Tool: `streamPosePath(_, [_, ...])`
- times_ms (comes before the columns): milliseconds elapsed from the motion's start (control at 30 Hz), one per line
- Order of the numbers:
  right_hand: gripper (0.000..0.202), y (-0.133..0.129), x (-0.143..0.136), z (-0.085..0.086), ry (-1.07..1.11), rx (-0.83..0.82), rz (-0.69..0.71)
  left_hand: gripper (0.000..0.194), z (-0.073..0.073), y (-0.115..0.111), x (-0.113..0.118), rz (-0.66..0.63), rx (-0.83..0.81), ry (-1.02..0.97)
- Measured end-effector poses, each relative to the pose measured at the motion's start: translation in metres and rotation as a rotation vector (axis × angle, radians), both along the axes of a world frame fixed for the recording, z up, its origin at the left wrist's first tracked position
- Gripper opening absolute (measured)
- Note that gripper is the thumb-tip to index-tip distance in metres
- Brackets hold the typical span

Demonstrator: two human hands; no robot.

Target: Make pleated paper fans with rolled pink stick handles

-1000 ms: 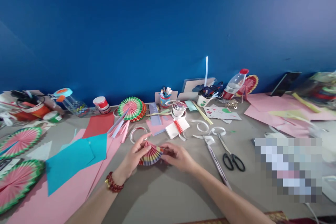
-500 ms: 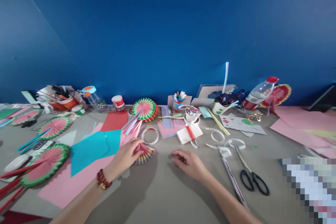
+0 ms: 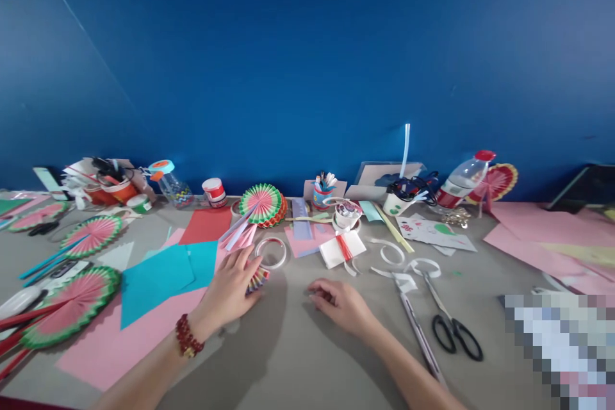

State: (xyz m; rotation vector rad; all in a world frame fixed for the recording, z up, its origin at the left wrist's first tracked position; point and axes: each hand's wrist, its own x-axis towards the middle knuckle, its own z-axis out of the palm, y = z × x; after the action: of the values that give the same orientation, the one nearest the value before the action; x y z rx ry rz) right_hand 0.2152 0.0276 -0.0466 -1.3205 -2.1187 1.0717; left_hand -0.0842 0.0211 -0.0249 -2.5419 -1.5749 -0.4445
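Covers much of small pleated fan (image 3: pixel 258 280) with left hand (image 3: pixel 230 288) on grey table (image 3: pixel 298 359), fingers spread; cannot tell whether pinched or merely pressed. Rests right hand (image 3: pixel 339 304) apart from fan, released, fingers loosely curled. Near left fingertips, tape roll (image 3: pixel 283 259); beyond right hand, white packet (image 3: pixel 331 251) with red band; farther right, black-handled scissors (image 3: pixel 449 325); left, turquoise paper (image 3: pixel 156 275).

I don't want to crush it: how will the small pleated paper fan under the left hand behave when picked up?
The small pleated paper fan is probably light, being just folded paper. Its pleats would likely flex or close up like a concertina, and a firm press from the left hand might flatten their raised ridges.
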Motion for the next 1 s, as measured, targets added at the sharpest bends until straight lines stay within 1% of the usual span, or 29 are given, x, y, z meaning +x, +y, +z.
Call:
streamPosePath(67, [0.028,0.0,0.0,0.001,0.005,-0.008,0.006,0.047,0.011,0.011,0.017,-0.07,-0.002,-0.012])
streamPosePath(100, [0.029,0.001,0.0,0.002,0.01,-0.013,0.007,0.043,0.016,0.019,0.028,-0.125,-0.017,-0.002])
streamPosePath(167, [0.029,0.001,0.001,0.003,0.017,-0.02,0.009,0.035,0.021,0.04,0.048,-0.226,-0.046,0.076])
streamPosePath(200, [0.029,0.001,0.001,0.004,0.02,-0.022,0.012,0.032,0.02,0.051,0.057,-0.271,-0.058,0.133])
streamPosePath(267, [0.029,0.001,0.002,0.006,0.028,-0.024,0.025,0.024,0.017,0.074,0.07,-0.313,-0.072,0.164])
streamPosePath(367, [0.028,0.001,0.002,0.006,0.038,-0.026,0.042,0.009,0.008,0.099,0.077,-0.378,-0.087,0.197])
streamPosePath(467, [0.026,0.001,0.002,0.004,0.045,-0.031,0.048,0.004,0.003,0.11,0.079,-0.43,-0.089,0.216])
streamPosePath(533, [0.024,0.002,0.002,0.003,0.05,-0.025,0.04,0.008,0.001,0.113,0.079,-0.45,-0.094,0.213])
streamPosePath(633, [0.023,0.002,0.002,0.002,0.053,-0.018,0.032,0.014,0.003,0.116,0.08,-0.444,-0.107,0.173])
streamPosePath(700, [0.022,0.002,0.003,0.002,0.055,-0.016,0.036,0.016,0.009,0.118,0.081,-0.417,-0.109,0.118])
streamPosePath(867, [0.022,0.0,0.002,0.006,0.078,-0.014,0.036,0.026,0.039,0.132,0.08,-0.319,-0.095,-0.103])
streamPosePath(1000, [0.023,0.0,0.002,0.005,0.092,-0.005,0.04,0.023,0.058,0.145,0.072,-0.233,-0.127,-0.284])
